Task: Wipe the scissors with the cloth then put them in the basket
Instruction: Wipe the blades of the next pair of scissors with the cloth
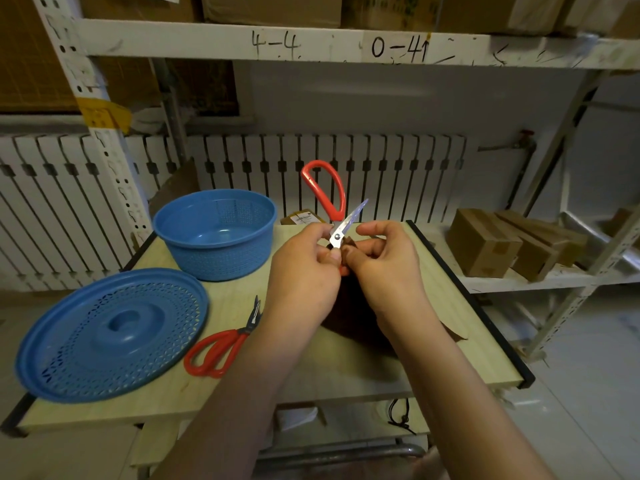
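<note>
I hold a pair of red-handled scissors (334, 206) above the middle of the table, blades open, one red loop sticking up and a steel blade pointing up right. My left hand (304, 268) grips the scissors near the pivot. My right hand (382, 261) pinches a dark brown cloth (353, 313) against the lower part of the scissors; the cloth hangs down onto the table. A second pair of red-handled scissors (221, 344) lies flat on the table at lower left. The blue basket (216, 233) stands at the table's far left and holds nothing that I can see.
The basket's blue perforated lid (110, 334) lies at the table's (346, 368) front left corner. A white radiator runs behind the table. Cardboard boxes (485, 244) sit on a low shelf to the right. A metal shelf rail crosses overhead.
</note>
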Motion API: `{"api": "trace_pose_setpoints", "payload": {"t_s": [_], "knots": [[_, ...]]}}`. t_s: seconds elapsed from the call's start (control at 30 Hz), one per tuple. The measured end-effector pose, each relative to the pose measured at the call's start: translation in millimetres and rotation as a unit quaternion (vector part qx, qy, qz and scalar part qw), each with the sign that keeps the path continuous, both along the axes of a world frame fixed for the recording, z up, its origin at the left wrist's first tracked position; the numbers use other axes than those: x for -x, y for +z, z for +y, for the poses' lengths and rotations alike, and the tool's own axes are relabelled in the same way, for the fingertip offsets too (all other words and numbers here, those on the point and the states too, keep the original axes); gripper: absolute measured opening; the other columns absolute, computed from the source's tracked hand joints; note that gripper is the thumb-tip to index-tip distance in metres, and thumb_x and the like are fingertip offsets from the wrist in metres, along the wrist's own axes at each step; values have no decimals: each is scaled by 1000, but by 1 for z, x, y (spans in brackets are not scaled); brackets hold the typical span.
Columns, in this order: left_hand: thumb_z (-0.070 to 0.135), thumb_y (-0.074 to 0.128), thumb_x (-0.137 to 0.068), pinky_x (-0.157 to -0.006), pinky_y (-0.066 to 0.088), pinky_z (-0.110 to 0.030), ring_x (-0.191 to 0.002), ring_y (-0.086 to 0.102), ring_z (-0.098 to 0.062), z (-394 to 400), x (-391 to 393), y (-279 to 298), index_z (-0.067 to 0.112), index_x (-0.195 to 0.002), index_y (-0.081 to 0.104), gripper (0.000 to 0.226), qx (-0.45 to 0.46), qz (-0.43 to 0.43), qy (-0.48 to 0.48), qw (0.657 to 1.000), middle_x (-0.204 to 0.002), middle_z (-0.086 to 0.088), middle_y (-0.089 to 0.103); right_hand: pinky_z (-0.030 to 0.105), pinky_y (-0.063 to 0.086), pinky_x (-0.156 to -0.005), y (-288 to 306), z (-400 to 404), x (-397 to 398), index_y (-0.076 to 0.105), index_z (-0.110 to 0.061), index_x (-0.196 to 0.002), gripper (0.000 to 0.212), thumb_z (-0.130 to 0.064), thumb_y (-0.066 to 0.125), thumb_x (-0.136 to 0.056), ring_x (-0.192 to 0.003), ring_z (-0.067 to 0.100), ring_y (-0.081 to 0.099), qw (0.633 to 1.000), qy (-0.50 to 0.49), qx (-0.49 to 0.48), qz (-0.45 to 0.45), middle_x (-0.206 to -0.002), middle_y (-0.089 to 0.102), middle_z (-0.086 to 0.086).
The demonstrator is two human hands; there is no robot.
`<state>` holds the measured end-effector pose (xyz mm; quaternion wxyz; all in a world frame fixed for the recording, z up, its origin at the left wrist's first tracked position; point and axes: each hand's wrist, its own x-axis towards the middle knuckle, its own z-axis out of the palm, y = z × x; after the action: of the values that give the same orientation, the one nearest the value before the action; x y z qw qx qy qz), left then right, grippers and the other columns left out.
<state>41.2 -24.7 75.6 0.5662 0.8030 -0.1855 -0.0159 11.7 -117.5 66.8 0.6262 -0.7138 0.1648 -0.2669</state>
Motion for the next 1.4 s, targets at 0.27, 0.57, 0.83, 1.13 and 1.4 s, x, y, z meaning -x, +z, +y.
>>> {"api": "trace_pose_setpoints", "payload": {"t_s": [0.27, 0.57, 0.83, 1.13, 1.4], "knots": [[13, 53, -96, -54, 38, -20, -66, 57, -9, -1, 0, -3, 34, -116, 59, 29, -29, -35, 9, 999, -75, 3, 63, 39, 58, -75, 0, 5, -6, 50, -27, -94, 21, -8, 60, -92, -78, 17, 68, 999, -24, 18, 12, -80, 66, 1], [11, 54, -96, -66, 50, -27, -79, 66, -10, 4, -7, 4, 28, -112, 60, 25, -1, -10, -7, 1000, -80, 2, 70, 23, 54, -60, 10, -3, -1, 55, -16, -100, 27, 7, 61, -87, -65, 12, 70, 997, 51, -52, 12, -72, 70, 1], [15, 52, -97, -63, 43, -22, -79, 62, -8, -2, -1, -2, 34, -120, 56, 30, -20, -37, 13, 999, -83, 5, 66, 32, 57, -65, 4, 0, -9, 56, -14, -100, 13, -4, 58, -92, -63, 12, 65, 999, 29, -42, -2, -70, 66, 7], [13, 54, -96, -60, 42, -20, -76, 62, -9, 1, -8, 6, 29, -117, 59, 27, -8, -24, 10, 1000, -82, 3, 67, 23, 54, -64, 10, -4, -6, 54, -19, -101, 26, 2, 60, -89, -70, 10, 70, 998, 53, -24, 11, -79, 71, 1], [15, 51, -98, -59, 40, -19, -73, 57, -6, -3, -3, 4, 34, -127, 54, 34, -51, -82, 22, 995, -80, 7, 61, 23, 51, -59, 11, -1, -12, 56, -16, -100, 15, -3, 57, -92, -64, 8, 65, 999, 34, -29, 5, -76, 67, 2]]}}
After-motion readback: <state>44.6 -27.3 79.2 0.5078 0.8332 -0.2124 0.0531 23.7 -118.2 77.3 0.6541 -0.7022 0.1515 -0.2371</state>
